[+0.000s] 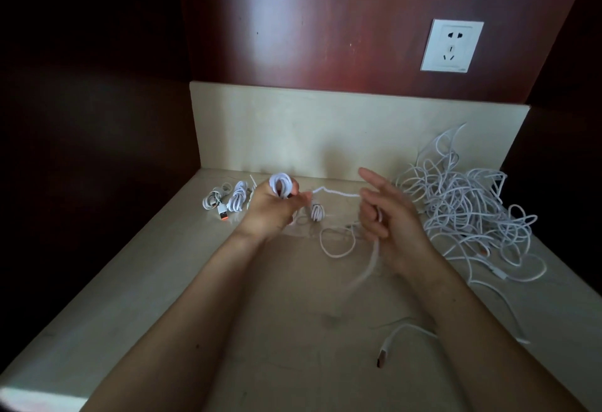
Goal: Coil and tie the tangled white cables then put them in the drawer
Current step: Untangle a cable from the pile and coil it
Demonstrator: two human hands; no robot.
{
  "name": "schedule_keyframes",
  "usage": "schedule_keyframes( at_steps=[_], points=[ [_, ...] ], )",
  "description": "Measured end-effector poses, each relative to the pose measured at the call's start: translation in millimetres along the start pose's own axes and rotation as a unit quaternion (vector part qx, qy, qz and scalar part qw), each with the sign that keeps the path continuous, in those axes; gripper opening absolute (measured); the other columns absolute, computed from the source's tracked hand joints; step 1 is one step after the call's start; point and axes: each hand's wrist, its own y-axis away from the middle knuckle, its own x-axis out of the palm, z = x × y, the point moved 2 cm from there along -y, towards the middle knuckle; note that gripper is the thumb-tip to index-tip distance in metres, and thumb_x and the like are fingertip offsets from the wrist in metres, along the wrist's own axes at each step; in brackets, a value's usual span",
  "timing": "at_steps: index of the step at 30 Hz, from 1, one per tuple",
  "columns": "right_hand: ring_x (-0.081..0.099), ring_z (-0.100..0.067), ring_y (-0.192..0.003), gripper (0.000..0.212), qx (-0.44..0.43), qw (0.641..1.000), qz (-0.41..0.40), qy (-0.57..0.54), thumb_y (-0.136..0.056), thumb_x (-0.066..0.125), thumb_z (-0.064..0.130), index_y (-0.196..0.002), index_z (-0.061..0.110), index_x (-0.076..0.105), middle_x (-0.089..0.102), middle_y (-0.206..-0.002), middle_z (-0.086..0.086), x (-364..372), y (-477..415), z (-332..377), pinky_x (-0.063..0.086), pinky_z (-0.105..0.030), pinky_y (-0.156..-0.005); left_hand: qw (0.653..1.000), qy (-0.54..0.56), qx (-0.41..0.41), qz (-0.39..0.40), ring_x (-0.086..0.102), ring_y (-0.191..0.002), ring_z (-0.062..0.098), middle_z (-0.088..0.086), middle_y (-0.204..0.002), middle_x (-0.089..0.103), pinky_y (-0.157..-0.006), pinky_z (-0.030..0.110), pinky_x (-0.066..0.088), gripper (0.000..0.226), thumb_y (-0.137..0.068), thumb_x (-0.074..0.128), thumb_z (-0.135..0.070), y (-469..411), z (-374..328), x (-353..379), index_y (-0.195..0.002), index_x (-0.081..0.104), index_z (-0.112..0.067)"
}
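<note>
The tangle (462,206) of white cables is heaped on the pale surface (277,314), at its back right, with loops spilling toward the front edge. Everything else I can place from that heap.

Well to the left of the tangle, the person's left hand (268,213) is raised above the surface with its fingers curled round a small coil (280,185) of white cable, whose loops stick up out of the fist. From that coil a strand (337,192) runs across toward the tangle and into the right hand (394,219), which is just beside the heap on its left. The right hand's forefinger and thumb are stretched out loosely, while the lower fingers curl about the strand. Below that hand the strand drops away in a blur, so I cannot follow where it goes.

Farthest left of the tangle, beyond the left hand, two wound bundles (237,199) lie side by side, with an orange-tipped plug (223,216) just in front of them. A third small bundle (317,211) lies between the hands. In front of the tangle, nearer the person, a loose cable end (384,351) with its plug rests alone.
</note>
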Motion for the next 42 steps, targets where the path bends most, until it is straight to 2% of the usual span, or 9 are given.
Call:
schedule_keyframes(
  at_steps=[5, 8, 10, 14, 21, 27, 30, 36, 42],
  points=[
    [0.052, -0.006, -0.055, 0.033, -0.043, 0.984, -0.137, 0.108, -0.093, 0.052, -0.002, -0.12, 0.014, 0.06, 0.065, -0.092, -0.005, -15, -5, 2, 0.042, -0.018, -0.044, 0.999, -0.036, -0.022, 0.021, 0.034, -0.037, 0.004, -0.012, -0.041, 0.039, -0.041, 0.015, 0.031, 0.041, -0.079, 0.073, 0.006, 6, 0, 7, -0.06, 0.043, -0.016],
    [0.052, -0.013, -0.113, 0.038, -0.188, 0.854, -0.163, 0.456, -0.084, 0.059, 0.015, -0.122, 0.016, 0.062, 0.052, -0.132, -0.006, -14, 1, 0, 0.038, -0.013, -0.097, 0.997, -0.06, -0.025, 0.031, 0.032, -0.037, 0.006, -0.012, -0.04, 0.036, -0.041, 0.017, 0.029, 0.043, -0.077, 0.073, 0.005, 7, 0, 7, -0.058, 0.041, -0.016],
    [0.046, -0.018, -0.124, 0.046, -0.292, 0.774, -0.1, 0.553, -0.079, 0.055, 0.022, -0.123, 0.015, 0.063, 0.054, -0.131, -0.003, -5, 6, 1, 0.033, -0.025, -0.106, 0.996, -0.075, -0.023, 0.041, 0.033, -0.038, 0.005, -0.01, -0.042, 0.037, -0.042, 0.017, 0.031, 0.043, -0.077, 0.074, 0.003, 8, 0, 10, -0.058, 0.041, -0.016],
    [0.061, -0.022, -0.103, 0.045, -0.305, 0.769, 0.001, 0.562, -0.085, 0.046, 0.028, -0.126, 0.017, 0.061, 0.068, -0.11, 0.003, 20, 11, -7, 0.047, -0.037, -0.093, 0.996, -0.061, -0.022, 0.057, 0.04, -0.042, 0.005, -0.01, -0.045, 0.044, -0.046, 0.019, 0.034, 0.043, -0.079, 0.073, 0.002, 9, 3, 13, -0.057, 0.043, -0.018],
    [0.06, -0.01, -0.096, 0.052, -0.222, 0.824, 0.064, 0.517, -0.09, 0.032, 0.029, -0.131, 0.017, 0.061, 0.064, -0.109, 0.006, 20, 10, -22, 0.043, -0.02, -0.081, 0.983, 0.129, -0.126, 0.045, 0.037, -0.043, 0.005, -0.004, -0.066, 0.058, -0.042, 0.018, 0.033, 0.026, -0.09, 0.068, -0.02, 8, -6, 7, -0.068, 0.055, -0.02],
    [0.062, -0.013, -0.081, 0.024, -0.198, 0.745, 0.155, 0.617, -0.096, 0.049, 0.025, -0.105, 0.023, 0.07, 0.07, -0.089, 0.006, 20, 17, -28, 0.043, -0.028, -0.067, 0.926, 0.34, -0.163, 0.008, 0.026, -0.036, 0.003, -0.006, -0.051, 0.043, -0.033, 0.012, 0.023, 0.035, -0.105, 0.037, -0.03, -9, -4, -9, -0.073, 0.041, -0.018],
    [0.054, -0.011, -0.063, 0.026, -0.177, 0.765, 0.201, 0.585, -0.088, 0.051, 0.036, -0.084, 0.018, 0.068, 0.061, -0.07, 0.004, 30, 23, -27, 0.045, -0.034, -0.061, 0.968, 0.226, -0.105, -0.033, 0.023, -0.036, 0.004, -0.008, -0.045, 0.032, -0.035, 0.012, 0.021, 0.035, -0.105, 0.033, -0.017, -10, 1, -12, -0.071, 0.04, -0.015],
    [0.054, -0.002, -0.054, 0.02, -0.119, 0.915, 0.18, 0.34, -0.075, 0.056, 0.017, -0.059, 0.027, 0.062, 0.06, -0.056, 0.008, 41, 25, -10, 0.041, -0.019, -0.055, 0.996, -0.058, -0.039, 0.059, 0.028, -0.036, 0.005, -0.012, -0.042, 0.035, -0.044, 0.019, 0.023, 0.035, -0.104, 0.04, -0.019, 4, 4, 5, -0.068, 0.043, -0.017],
    [0.024, -0.007, -0.038, 0.034, -0.058, 0.984, 0.013, 0.169, -0.093, 0.058, 0.007, -0.059, 0.012, 0.058, 0.03, -0.045, 0.001, 21, 14, 4, 0.022, -0.017, -0.039, 0.957, -0.139, -0.103, 0.232, 0.039, -0.049, 0.011, -0.001, -0.057, 0.042, -0.048, 0.022, 0.031, 0.063, -0.086, 0.031, -0.073, 26, 2, 22, -0.073, 0.048, -0.014]
  ],
)
